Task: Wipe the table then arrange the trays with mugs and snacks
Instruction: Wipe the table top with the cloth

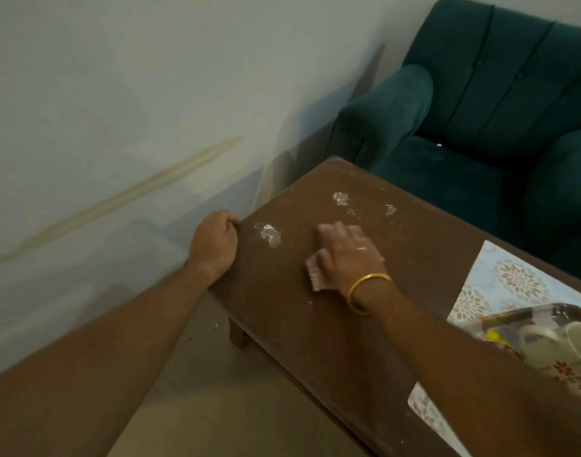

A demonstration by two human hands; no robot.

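Cloth (315, 280) on table (348, 331), pressed flat under right hand (346, 255) with straight fingers; left hand (216, 240) curled over table corner; hazard: a wide stroke may smear the spills (271, 234) or the forearm may jostle the mugs (546, 349).

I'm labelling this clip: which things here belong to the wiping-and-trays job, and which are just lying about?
Part of the job: table, cloth under the right hand, white smears, tray, mugs, left hand gripping the table corner.
Just lying about: armchair, patterned mat, wall.
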